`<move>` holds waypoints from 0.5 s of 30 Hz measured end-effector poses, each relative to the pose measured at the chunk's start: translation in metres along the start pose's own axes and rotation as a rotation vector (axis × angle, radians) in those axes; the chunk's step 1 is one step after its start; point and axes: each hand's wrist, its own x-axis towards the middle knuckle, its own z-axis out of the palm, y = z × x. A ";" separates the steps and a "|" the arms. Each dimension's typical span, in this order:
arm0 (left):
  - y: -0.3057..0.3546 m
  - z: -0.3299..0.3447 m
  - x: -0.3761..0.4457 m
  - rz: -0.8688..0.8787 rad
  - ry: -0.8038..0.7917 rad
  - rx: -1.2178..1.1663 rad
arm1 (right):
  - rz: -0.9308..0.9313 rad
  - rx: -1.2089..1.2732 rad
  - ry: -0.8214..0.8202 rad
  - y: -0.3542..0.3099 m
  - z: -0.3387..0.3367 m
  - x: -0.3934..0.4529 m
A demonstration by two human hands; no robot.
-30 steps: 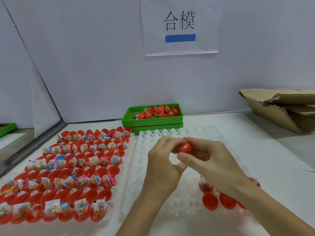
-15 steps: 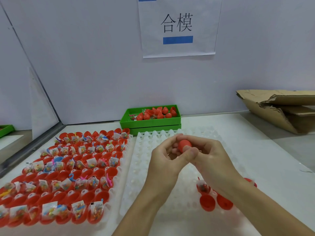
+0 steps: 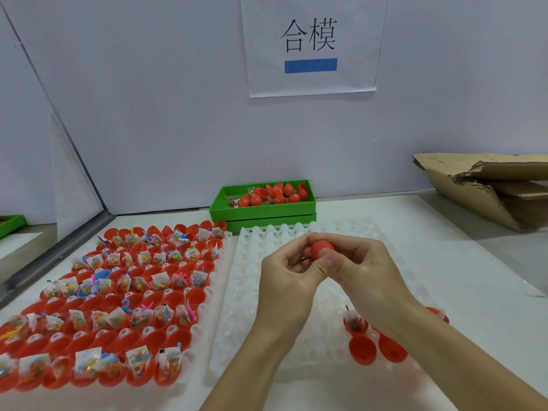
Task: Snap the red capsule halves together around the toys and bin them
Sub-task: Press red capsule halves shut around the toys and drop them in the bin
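Two hands meet above the white tray (image 3: 246,292). Left hand (image 3: 286,281) and right hand (image 3: 363,272) both pinch one red capsule (image 3: 321,248) between fingertips; its rounded end faces the far wall, its long axis hidden. Green bin (image 3: 262,209) sits beyond. Wall sign (image 3: 310,44) reads "合模".

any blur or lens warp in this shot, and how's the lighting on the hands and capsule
Head view: wide-angle warp bows the wall edges and the white egg-style tray; the small red plastic capsule looks soft and slightly smeared where the left hand and right hand pinch it; light is even and diffuse, shadows faint; the white tray is bright, nearly washed out.
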 end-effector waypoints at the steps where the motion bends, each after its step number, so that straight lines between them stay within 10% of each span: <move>1: 0.000 -0.002 0.000 0.005 -0.015 0.026 | 0.033 0.073 -0.019 -0.001 -0.002 0.000; 15: -0.003 -0.006 -0.002 0.214 -0.049 0.276 | 0.392 0.648 -0.226 -0.022 -0.006 -0.004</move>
